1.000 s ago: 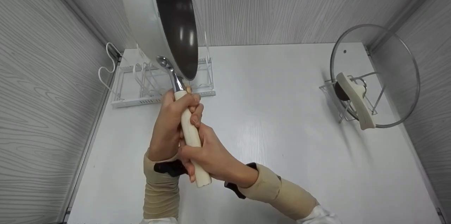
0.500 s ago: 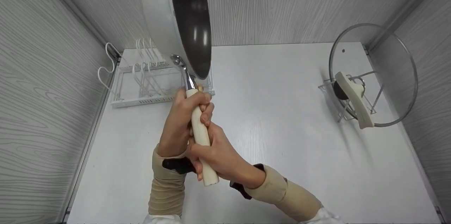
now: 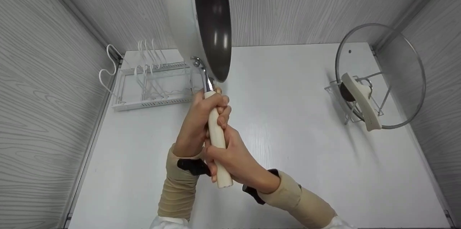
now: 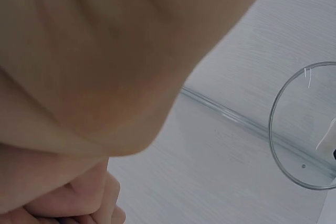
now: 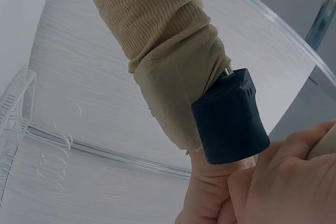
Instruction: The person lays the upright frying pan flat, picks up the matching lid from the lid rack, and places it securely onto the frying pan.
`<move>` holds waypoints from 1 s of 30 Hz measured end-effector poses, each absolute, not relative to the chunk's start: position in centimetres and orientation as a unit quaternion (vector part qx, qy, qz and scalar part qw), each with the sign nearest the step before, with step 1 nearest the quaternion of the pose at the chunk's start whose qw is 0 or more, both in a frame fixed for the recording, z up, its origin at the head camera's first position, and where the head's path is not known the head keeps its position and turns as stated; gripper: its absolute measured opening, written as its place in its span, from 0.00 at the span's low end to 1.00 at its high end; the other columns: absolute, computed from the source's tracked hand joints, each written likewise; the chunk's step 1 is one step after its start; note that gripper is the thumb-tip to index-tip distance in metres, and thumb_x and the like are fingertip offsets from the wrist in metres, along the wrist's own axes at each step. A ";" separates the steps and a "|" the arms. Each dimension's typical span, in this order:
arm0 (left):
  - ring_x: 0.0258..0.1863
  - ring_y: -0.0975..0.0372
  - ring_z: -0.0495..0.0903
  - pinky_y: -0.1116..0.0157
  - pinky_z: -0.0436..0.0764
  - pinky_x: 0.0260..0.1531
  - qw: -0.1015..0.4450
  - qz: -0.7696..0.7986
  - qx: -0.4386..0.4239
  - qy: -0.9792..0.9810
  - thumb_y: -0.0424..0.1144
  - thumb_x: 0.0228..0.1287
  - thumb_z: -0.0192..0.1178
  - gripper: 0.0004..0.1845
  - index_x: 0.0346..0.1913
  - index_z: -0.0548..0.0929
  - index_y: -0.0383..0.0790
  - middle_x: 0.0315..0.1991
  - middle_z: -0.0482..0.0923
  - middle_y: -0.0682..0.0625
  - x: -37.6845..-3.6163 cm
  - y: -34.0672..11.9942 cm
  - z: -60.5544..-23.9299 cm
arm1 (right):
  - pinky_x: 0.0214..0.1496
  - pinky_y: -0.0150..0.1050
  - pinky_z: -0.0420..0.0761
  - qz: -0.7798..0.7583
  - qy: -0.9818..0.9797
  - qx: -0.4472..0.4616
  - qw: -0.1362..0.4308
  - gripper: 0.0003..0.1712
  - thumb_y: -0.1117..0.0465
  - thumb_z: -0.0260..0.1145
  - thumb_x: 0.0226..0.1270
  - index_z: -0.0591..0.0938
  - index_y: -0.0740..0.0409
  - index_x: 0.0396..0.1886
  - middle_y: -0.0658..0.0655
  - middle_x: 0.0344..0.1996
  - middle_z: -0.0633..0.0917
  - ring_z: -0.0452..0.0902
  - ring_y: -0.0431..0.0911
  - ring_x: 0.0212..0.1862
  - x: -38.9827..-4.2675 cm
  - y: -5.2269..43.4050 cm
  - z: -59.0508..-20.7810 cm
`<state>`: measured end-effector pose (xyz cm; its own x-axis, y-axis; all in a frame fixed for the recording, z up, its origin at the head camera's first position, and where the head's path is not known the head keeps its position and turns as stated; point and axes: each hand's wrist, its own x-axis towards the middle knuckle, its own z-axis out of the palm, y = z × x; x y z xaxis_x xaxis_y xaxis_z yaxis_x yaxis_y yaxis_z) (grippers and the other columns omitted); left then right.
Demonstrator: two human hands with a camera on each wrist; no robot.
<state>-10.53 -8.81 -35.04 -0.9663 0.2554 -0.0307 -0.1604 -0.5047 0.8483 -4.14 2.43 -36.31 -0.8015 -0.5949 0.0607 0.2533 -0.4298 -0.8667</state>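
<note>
A white frying pan (image 3: pixel 187 16) with a dark inside is held up on edge above the white table (image 3: pixel 288 121). Its cream handle (image 3: pixel 218 139) runs down toward me. My left hand (image 3: pixel 203 113) grips the handle's upper part near the metal neck. My right hand (image 3: pixel 230 157) grips the lower part near its end. In the left wrist view skin fills most of the frame. The right wrist view shows the left forearm's tan sleeve (image 5: pixel 163 40) and its black wrist camera (image 5: pixel 231 116), with my right hand (image 5: pixel 283 182) at the bottom right.
A white wire rack (image 3: pixel 151 81) stands at the table's back left, below and left of the pan. At the right a glass lid (image 3: pixel 381 74) with a cream handle leans in a small wire stand (image 3: pixel 354 106). Grey wood-grain walls close in the table on three sides.
Both hands have carried the pan to the right and slightly toward me, away from over the wire rack. The grip on the handle is unchanged.
</note>
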 end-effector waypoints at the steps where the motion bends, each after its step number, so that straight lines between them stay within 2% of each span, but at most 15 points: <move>1: 0.09 0.65 0.66 0.71 0.68 0.10 0.123 0.867 0.050 0.480 0.28 0.59 0.53 0.06 0.30 0.66 0.39 0.15 0.64 0.52 -10.6 -8.6 -35.1 | 0.12 0.35 0.76 -0.825 0.472 -0.180 0.254 0.13 0.73 0.53 0.60 0.65 0.65 0.44 0.55 0.16 0.73 0.72 0.41 0.11 -4.2 2.6 -36.4; 13: 0.08 0.66 0.66 0.72 0.66 0.09 0.152 0.870 0.050 0.466 0.28 0.58 0.49 0.06 0.28 0.65 0.40 0.15 0.63 0.53 -11.7 -7.1 -36.7 | 0.12 0.36 0.76 -0.827 0.481 -0.172 0.234 0.14 0.73 0.53 0.60 0.65 0.68 0.46 0.57 0.18 0.72 0.72 0.42 0.11 -4.6 3.7 -37.5; 21: 0.09 0.68 0.66 0.74 0.67 0.10 0.167 0.879 0.041 0.445 0.28 0.60 0.50 0.08 0.27 0.64 0.41 0.17 0.63 0.53 -11.9 -6.4 -37.6 | 0.12 0.35 0.76 -0.828 0.485 -0.150 0.238 0.14 0.73 0.52 0.62 0.64 0.68 0.47 0.56 0.14 0.73 0.72 0.41 0.10 -4.7 4.2 -38.1; 30: 0.09 0.68 0.67 0.73 0.67 0.10 0.177 0.873 0.036 0.454 0.33 0.64 0.50 0.11 0.23 0.67 0.40 0.16 0.63 0.54 -12.2 -5.9 -38.4 | 0.11 0.36 0.76 -0.816 0.516 -0.115 0.233 0.14 0.74 0.53 0.58 0.65 0.68 0.44 0.55 0.12 0.72 0.71 0.42 0.10 -4.8 4.5 -38.6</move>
